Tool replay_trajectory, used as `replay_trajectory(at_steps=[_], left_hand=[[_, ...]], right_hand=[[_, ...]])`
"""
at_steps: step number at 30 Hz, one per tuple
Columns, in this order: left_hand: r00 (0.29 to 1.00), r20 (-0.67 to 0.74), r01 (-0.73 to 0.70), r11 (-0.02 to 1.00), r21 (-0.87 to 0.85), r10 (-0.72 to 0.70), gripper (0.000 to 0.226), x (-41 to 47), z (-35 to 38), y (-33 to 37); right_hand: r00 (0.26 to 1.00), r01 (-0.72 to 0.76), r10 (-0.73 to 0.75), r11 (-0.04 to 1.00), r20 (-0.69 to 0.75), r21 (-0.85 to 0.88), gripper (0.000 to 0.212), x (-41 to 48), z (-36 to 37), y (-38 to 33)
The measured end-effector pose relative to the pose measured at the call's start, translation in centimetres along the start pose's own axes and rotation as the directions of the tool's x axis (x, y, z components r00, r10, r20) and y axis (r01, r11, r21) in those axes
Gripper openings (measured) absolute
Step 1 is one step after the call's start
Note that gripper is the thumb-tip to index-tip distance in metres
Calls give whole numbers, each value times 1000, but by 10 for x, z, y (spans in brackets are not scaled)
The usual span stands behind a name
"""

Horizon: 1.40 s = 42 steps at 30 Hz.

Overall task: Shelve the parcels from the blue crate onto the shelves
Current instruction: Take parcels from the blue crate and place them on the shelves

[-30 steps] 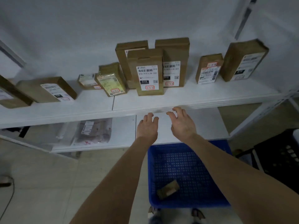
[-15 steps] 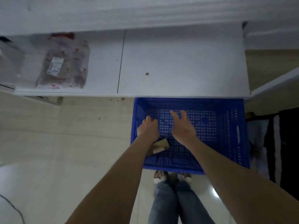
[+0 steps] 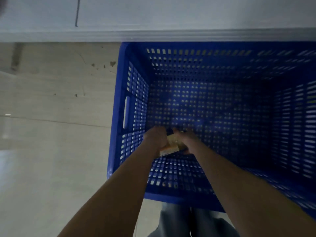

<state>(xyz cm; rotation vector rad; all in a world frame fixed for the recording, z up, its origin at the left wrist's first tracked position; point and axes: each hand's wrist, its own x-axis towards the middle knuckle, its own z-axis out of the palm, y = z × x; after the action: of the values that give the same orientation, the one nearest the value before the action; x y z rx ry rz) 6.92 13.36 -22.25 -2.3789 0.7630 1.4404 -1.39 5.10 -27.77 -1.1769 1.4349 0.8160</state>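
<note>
Pale floor tiles point(image 3: 51, 151) run under a white shelf point(image 3: 171, 17) whose front edge crosses the top of the view. The blue crate point(image 3: 118, 103) stands on the floor just below that edge.

Both arms reach down into the crate's near left corner. One small parcel point(image 3: 171, 146), brown with a pale label point(image 3: 166, 151) on its near end, sits between the two hands. The left hand point(image 3: 154, 139) is curled over its left side and the right hand point(image 3: 185, 140) closes on its right side, so the grip is two-handed and closed on the parcel.

The parcel's long axis runs from the near left up to the far right, roughly across the gap between the wrists. Neither hand is nearer; each has one end. The shelf lies above and beyond the grip, so the coming move is likely a lift up and forward over the crate's far wall.

The fingertips are hidden behind the backs of the hands. Whether the parcel rests on the crate floor or is already clear of it cannot be told. Motion blur smears the label, and the crate's right wall is cut off by the frame.
</note>
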Motion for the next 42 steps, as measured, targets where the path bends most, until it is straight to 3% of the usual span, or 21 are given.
replay_trajectory(at_steps=[4, 6, 11, 14, 18, 25, 30, 33, 37, 42], left_hand=[[1000, 7, 15, 1000, -17, -15, 33, 33, 15, 0], [1000, 5, 15, 999, -33, -15, 31, 40, 17, -1], [989, -143, 46, 999, -3, -46, 40, 20, -5, -1], [953, -271, 83, 978, -191, -134, 47, -23, -42, 8], [927, -318, 66, 919, -390, -201, 51, -98, -93, 18], [938, -275, 27, 836, -548, -211, 64, -240, -182, 23], [922, -324, -51, 763, -645, -211, 56, -344, -257, 24], [917, -343, -131, 659, -740, -202, 56, -399, -297, 20], [941, -302, -199, 468, -861, -154, 58, -460, -333, 16], [932, -362, -327, 391, -860, -17, 45, -526, -358, 17]], right_hand=[[997, -77, 71, 983, 40, 168, 67, 32, 11, 3], [998, -66, 69, 971, -6, 230, 59, 35, 13, 0], [974, 202, -115, 835, -198, 512, 51, 2, -13, -18], [953, 298, -203, 746, -224, 596, 56, -47, -42, -29], [959, 279, -222, 615, -178, 737, 47, -130, -75, -40], [959, 262, -245, 586, -141, 767, 47, -306, -131, -49], [943, 235, -331, 557, -47, 796, 36, -427, -166, -62], [913, 264, -405, 494, -50, 829, 27, -491, -182, -73], [876, 282, -480, 437, -44, 854, 33, -554, -193, -77], [805, 447, -584, 485, -103, 751, 42, -614, -223, -77]])
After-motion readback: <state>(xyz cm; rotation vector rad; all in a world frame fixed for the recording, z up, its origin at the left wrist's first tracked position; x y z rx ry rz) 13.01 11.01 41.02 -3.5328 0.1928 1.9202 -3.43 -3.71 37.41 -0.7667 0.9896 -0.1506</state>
